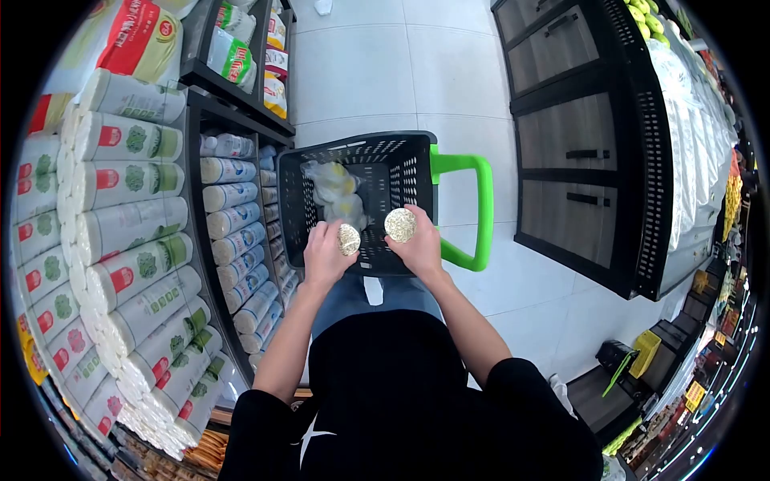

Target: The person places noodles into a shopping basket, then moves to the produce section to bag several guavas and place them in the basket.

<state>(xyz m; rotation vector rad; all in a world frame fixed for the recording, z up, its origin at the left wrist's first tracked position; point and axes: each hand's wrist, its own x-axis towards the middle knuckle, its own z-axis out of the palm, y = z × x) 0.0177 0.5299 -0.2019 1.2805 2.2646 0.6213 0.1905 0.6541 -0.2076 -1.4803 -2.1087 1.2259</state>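
Note:
My left hand (321,258) is closed around a round pack of dried noodles (348,239), seen end-on. A second pack of dried noodles (400,225), also showing its pale, speckled round end, is gripped in my right hand (420,250). Both packs are held apart, over the near side of a black shopping basket (357,144) with a bright green handle (484,208). Clear plastic bags (335,188) with pale, yellowish contents lie at the left inside the basket. The lengths of both packs are mostly hidden below their ends.
Stacked paper-wrapped noodle packs (132,228) rise at far left, beside a shelf of more noodle packs (235,220). Bagged goods (231,56) stand at the upper left. On the right is a black display cabinet (565,144) with plastic bags on top. White floor tiles (361,72) lie between.

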